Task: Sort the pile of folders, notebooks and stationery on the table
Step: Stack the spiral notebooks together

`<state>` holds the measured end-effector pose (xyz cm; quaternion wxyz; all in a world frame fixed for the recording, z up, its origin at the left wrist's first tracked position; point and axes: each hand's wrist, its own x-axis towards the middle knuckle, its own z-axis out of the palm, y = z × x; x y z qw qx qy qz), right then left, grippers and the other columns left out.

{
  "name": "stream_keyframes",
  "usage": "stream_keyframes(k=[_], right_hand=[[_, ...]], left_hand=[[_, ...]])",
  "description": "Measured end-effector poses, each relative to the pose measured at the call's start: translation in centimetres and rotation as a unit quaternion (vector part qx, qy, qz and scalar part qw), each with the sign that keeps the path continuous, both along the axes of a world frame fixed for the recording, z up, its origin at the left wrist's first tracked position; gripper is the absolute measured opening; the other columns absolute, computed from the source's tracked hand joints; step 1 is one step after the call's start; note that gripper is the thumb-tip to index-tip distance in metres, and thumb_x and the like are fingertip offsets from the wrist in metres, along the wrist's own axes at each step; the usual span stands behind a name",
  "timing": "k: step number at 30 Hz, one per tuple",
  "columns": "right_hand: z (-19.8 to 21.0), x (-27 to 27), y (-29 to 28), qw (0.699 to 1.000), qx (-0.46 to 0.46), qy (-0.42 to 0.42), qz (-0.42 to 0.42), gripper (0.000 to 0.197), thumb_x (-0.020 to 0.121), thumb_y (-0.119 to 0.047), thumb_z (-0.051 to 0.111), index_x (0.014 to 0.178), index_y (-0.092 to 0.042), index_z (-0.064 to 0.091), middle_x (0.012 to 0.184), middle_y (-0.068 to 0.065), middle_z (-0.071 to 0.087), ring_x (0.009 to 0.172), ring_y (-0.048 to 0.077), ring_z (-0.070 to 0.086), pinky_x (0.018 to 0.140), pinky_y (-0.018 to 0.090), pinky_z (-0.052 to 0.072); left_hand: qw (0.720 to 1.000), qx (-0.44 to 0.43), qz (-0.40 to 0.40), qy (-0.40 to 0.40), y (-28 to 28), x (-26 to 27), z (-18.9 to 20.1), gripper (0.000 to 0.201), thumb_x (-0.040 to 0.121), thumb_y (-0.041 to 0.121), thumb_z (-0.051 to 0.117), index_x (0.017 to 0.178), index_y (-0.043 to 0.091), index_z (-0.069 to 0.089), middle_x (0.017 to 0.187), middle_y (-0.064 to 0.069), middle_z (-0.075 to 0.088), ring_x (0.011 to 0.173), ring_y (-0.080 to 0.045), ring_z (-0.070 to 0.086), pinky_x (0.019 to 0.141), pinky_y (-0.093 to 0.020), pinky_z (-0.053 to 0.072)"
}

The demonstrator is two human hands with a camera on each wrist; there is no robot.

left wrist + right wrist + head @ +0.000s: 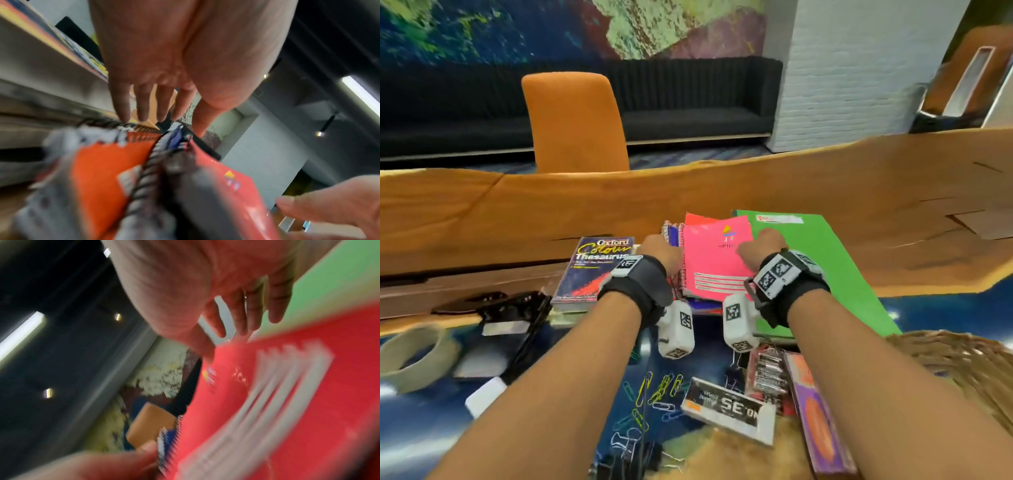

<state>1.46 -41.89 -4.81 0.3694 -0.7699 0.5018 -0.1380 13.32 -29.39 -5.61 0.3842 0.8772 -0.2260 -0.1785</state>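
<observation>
Pink notebook (pixel 717 260) tops the spiral notebook stack (pixel 674 236), which lies between the Oxford thesaurus (pixel 594 270) and the green folder (pixel 822 263) on the surface (pixel 893 192). Its long axis runs away from the person, with the coil edge toward the thesaurus and the free edge over the folder.

Left hand (pixel 659 253) is at the coil side. In the wrist view its fingers (pixel 141 105) are straight and spread, tips at the coils, gripping nothing.

Right hand (pixel 760 248) is at the free edge, fingers (pixel 242 316) extended and apart above the cover; contact is unclear because of blur.

Both hands are equally near and flank the notebook. My guess is that the next move squares or lifts the stack, pushing along its short axis.

Paperclips (pixel 654 394) and the staples box (pixel 726 411) lie on the near side of the notebook, unsorted.
</observation>
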Motion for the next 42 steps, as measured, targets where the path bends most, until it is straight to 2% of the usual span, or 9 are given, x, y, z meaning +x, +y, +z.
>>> stream_keyframes(k=[3, 8, 11, 14, 23, 29, 31, 34, 42], right_hand=[[-2.3, 0.5, 0.9, 0.993, 0.004, 0.090, 0.078, 0.022, 0.091, -0.020, 0.057, 0.108, -0.006, 0.062, 0.112, 0.013, 0.063, 0.099, 0.030, 0.059, 0.090, 0.036, 0.051], [-2.8, 0.6, 2.0, 0.996, 0.036, -0.006, 0.083, 0.032, 0.086, -0.014, 0.065, 0.118, -0.009, 0.060, 0.117, 0.011, 0.066, 0.094, 0.027, 0.060, 0.085, 0.032, 0.050], [-2.8, 0.5, 2.4, 0.996, 0.043, 0.006, 0.078, 0.032, 0.085, -0.013, 0.064, 0.115, -0.007, 0.057, 0.113, 0.009, 0.065, 0.091, 0.027, 0.060, 0.083, 0.032, 0.053], [-2.8, -0.4, 2.7, 0.995, 0.047, 0.021, 0.088, 0.051, 0.091, -0.016, 0.061, 0.138, -0.004, 0.046, 0.135, 0.013, 0.053, 0.121, 0.030, 0.053, 0.095, 0.028, 0.042], [1.4, -5.3, 9.5, 0.991, -0.027, -0.082, 0.103, 0.042, 0.090, -0.025, 0.065, 0.128, -0.010, 0.060, 0.133, 0.009, 0.059, 0.120, 0.025, 0.056, 0.095, 0.026, 0.041], [2.9, -10.3, 17.7, 0.973, -0.035, -0.138, 0.184, 0.018, 0.090, -0.027, 0.069, 0.101, -0.013, 0.068, 0.089, 0.002, 0.060, 0.082, 0.018, 0.054, 0.060, 0.026, 0.038], [2.0, -12.3, 20.4, 0.969, -0.030, -0.137, 0.203, 0.014, 0.089, -0.025, 0.070, 0.096, -0.013, 0.067, 0.086, 0.002, 0.061, 0.080, 0.017, 0.055, 0.063, 0.026, 0.039], [0.1, -15.0, 23.8, 0.963, -0.030, -0.097, 0.250, 0.023, 0.088, -0.030, 0.070, 0.104, -0.013, 0.067, 0.093, 0.002, 0.062, 0.085, 0.018, 0.058, 0.072, 0.025, 0.041], [-4.4, -22.1, 31.3, 0.933, -0.025, 0.114, 0.341, 0.065, 0.073, -0.063, 0.073, 0.119, -0.020, 0.056, 0.109, -0.002, 0.059, 0.099, 0.018, 0.057, 0.081, 0.031, 0.047]], left_hand=[[0.998, 0.024, -0.031, 0.047, -0.5, 0.2, -2.0, 0.017, 0.098, 0.019, 0.044, 0.106, 0.013, 0.059, 0.108, -0.016, 0.066, 0.091, -0.030, 0.061, 0.085, -0.041, 0.053], [0.998, -0.017, -0.017, 0.057, 0.3, -0.1, -1.1, 0.040, 0.099, 0.009, 0.042, 0.139, 0.003, 0.042, 0.096, -0.007, 0.053, 0.075, -0.022, 0.053, 0.054, -0.022, 0.045], [0.997, 0.018, -0.044, 0.052, 0.8, -1.0, -0.8, 0.053, 0.098, 0.007, 0.039, 0.149, 0.005, 0.026, 0.121, -0.014, 0.057, 0.094, -0.025, 0.059, 0.073, -0.030, 0.047], [0.998, 0.031, -0.049, 0.003, 1.0, -1.7, -1.3, 0.063, 0.096, 0.015, 0.047, 0.152, 0.008, 0.017, 0.136, -0.014, 0.053, 0.115, -0.035, 0.057, 0.086, -0.035, 0.049], [0.995, -0.049, -0.025, -0.080, 6.5, -6.6, 4.5, 0.063, 0.098, 0.028, 0.055, 0.152, 0.012, 0.027, 0.153, -0.011, 0.038, 0.138, -0.028, 0.040, 0.109, -0.034, 0.036], [0.991, -0.109, -0.045, -0.068, 13.5, -11.8, 6.6, 0.043, 0.095, 0.026, 0.062, 0.134, 0.010, 0.053, 0.127, -0.008, 0.059, 0.116, -0.023, 0.057, 0.096, -0.029, 0.046], [0.990, -0.121, -0.062, -0.045, 16.3, -13.8, 5.9, 0.034, 0.095, 0.022, 0.063, 0.126, 0.009, 0.059, 0.115, -0.009, 0.063, 0.103, -0.022, 0.060, 0.082, -0.020, 0.046], [0.989, -0.118, -0.078, -0.036, 20.7, -16.8, 4.2, 0.022, 0.095, 0.021, 0.062, 0.116, 0.014, 0.062, 0.100, -0.004, 0.063, 0.084, -0.013, 0.057, 0.059, -0.005, 0.041], [0.998, -0.050, -0.030, -0.015, 30.2, -21.5, -2.7, 0.013, 0.087, 0.021, 0.071, 0.099, 0.023, 0.068, 0.097, 0.001, 0.070, 0.093, -0.017, 0.065, 0.085, -0.031, 0.052]])
